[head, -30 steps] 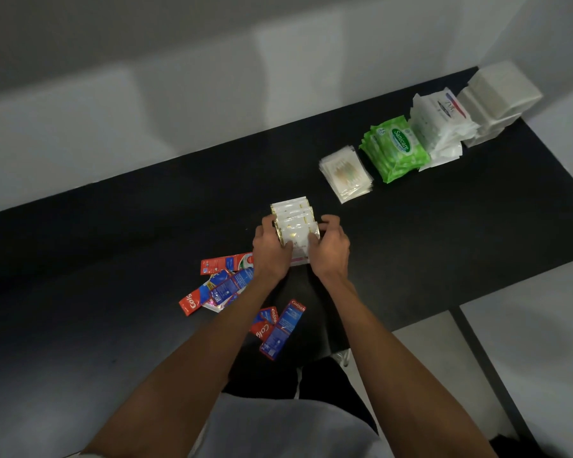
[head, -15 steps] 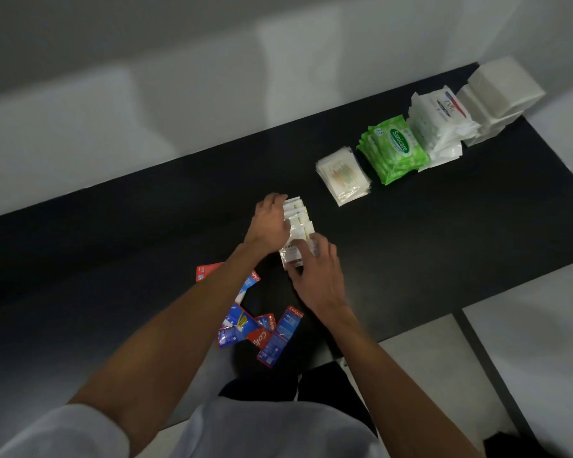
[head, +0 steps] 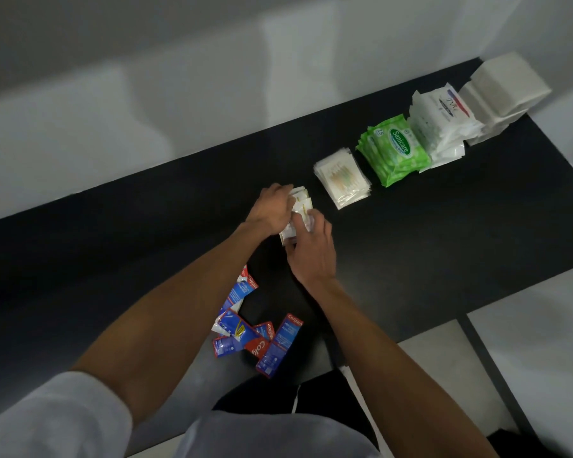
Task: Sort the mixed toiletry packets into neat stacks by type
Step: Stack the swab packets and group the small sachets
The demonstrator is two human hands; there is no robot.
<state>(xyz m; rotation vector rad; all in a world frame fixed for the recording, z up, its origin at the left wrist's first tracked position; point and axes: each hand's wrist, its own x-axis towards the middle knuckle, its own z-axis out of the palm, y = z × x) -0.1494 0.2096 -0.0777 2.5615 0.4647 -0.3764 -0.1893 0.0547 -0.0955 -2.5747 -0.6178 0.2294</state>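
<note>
A small stack of white packets with yellow print point(head: 301, 205) lies on the black table point(head: 444, 226), mid-table. My left hand point(head: 273, 208) curls over its left side and my right hand point(head: 311, 249) holds its near end, fingers bent round the packets. Red and blue toothpaste sachets point(head: 255, 335) lie scattered near the front edge, partly under my left forearm. To the right stand sorted stacks: clear cotton-swab packets point(head: 343, 178), green wipes packs point(head: 394, 148), white packs with a red and blue logo point(head: 439, 123), and plain white packs point(head: 503, 94).
A pale wall runs along the table's far edge. The table's right end and front edge drop to a light floor point(head: 526, 325). Bare black tabletop stretches to the left and in front of the sorted stacks.
Both hands shifted from gripping the white packets at the sides; the left hand now covers the stack's left, the right hand sits at its near end. The stack moved slightly away from me.
</note>
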